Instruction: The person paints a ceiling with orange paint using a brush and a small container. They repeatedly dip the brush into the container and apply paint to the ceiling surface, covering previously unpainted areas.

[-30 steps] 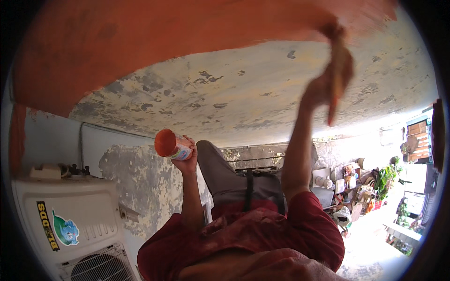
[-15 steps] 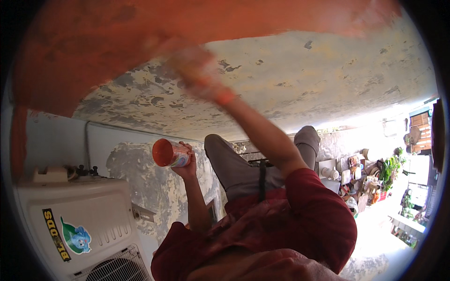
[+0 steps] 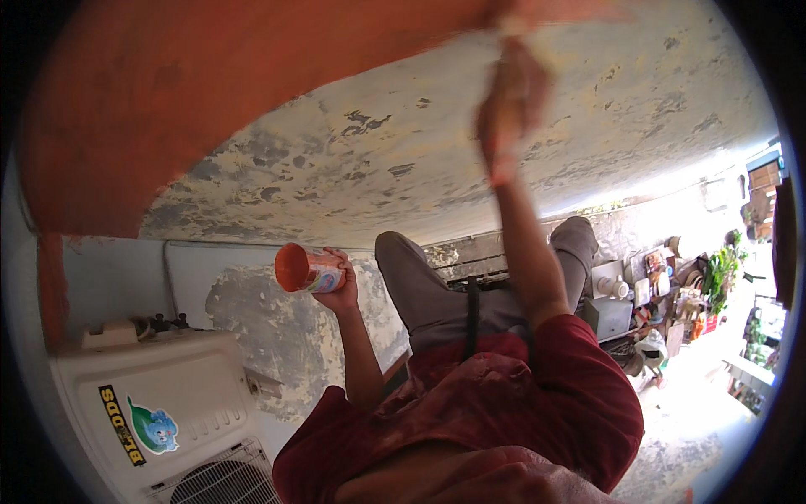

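My left hand (image 3: 339, 284) is wrapped round a cylindrical paint can (image 3: 324, 273), tilted so that its open, orange-coated mouth faces left. Higher up, my right hand (image 3: 514, 97) is closed round a paintbrush (image 3: 510, 27), both blurred by motion. The brush's far end meets the wall along the lower border of the wet-looking orange paint (image 3: 252, 59). Below that border the wall (image 3: 403, 134) is pale, with grey, flaking patches. Orange smears mark my right wrist.
A white outdoor air-conditioner unit (image 3: 168, 378) with a cartoon sticker stands at lower left, beside a peeling side wall (image 3: 260, 311). My legs (image 3: 420, 290) are below the painted wall. At right lie stacked household items (image 3: 646, 294) and green plants (image 3: 722, 273).
My right hand with the paintbrush has swept right and up along the orange border. My left hand still holds the paint can in nearly the same place. The view has shifted slightly.
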